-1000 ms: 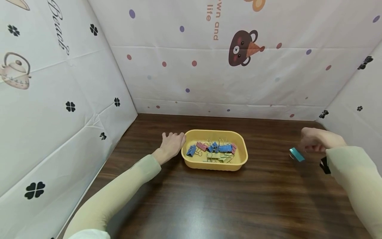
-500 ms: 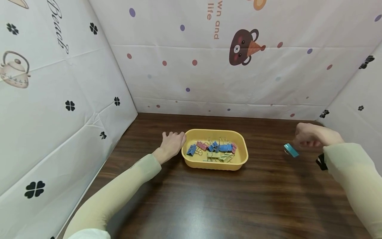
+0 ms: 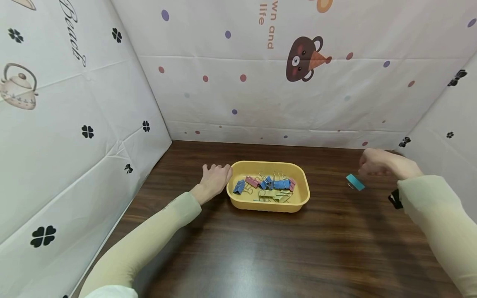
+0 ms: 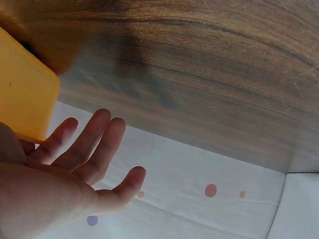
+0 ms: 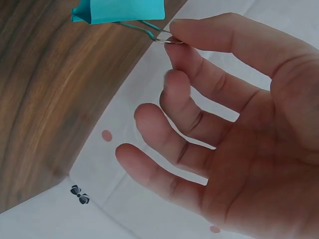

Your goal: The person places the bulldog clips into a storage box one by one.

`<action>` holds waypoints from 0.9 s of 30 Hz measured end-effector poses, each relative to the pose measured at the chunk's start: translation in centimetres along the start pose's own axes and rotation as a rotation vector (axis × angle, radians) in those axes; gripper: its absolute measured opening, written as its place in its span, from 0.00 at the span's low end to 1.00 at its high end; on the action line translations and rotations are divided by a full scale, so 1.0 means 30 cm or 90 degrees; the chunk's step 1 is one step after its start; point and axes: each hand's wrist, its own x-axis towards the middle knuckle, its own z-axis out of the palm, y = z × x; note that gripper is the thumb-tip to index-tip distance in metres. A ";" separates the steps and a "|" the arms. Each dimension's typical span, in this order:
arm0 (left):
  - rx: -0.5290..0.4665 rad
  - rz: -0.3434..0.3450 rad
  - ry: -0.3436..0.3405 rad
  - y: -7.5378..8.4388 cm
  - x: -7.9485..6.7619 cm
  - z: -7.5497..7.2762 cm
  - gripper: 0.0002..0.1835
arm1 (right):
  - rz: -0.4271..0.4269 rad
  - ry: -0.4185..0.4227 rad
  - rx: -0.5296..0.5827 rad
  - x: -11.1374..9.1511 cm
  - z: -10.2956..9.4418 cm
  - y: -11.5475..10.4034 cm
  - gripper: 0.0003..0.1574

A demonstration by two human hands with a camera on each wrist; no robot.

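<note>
A turquoise binder clip [image 3: 355, 182] hangs from my right hand [image 3: 385, 162], held above the wooden table. In the right wrist view, thumb and index finger pinch the wire handles of the binder clip [image 5: 122, 11], while the other fingers curve loosely. My left hand [image 3: 215, 181] holds the left end of a yellow plastic tray [image 3: 267, 206] at its rim. The left wrist view has the thumb and index side of the hand [image 4: 50, 194] against the tray [image 4: 25, 84], with the remaining fingers spread away from it. Part of the thumb is cut off there.
Inside the tray lie several binder clips: blue [image 3: 281, 184], pink [image 3: 252, 182] and yellow-green [image 3: 267, 194]. The tray stands toward the back of the dark wooden table [image 3: 238, 252]. Printed white sheets [image 3: 208, 95] enclose the table at back and sides.
My right hand has moved left and slightly toward the back with the turquoise binder clip. The left hand and the tray have stayed in place.
</note>
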 end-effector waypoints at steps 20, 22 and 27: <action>0.004 -0.002 -0.007 0.003 -0.003 -0.006 0.22 | -0.062 0.124 -0.071 0.008 -0.002 -0.085 0.10; 0.003 -0.002 -0.008 0.002 -0.003 -0.006 0.22 | -0.066 0.131 -0.068 0.009 -0.003 -0.092 0.09; 0.003 -0.002 -0.005 0.003 -0.001 -0.004 0.21 | -0.075 0.138 -0.065 0.010 -0.008 -0.116 0.09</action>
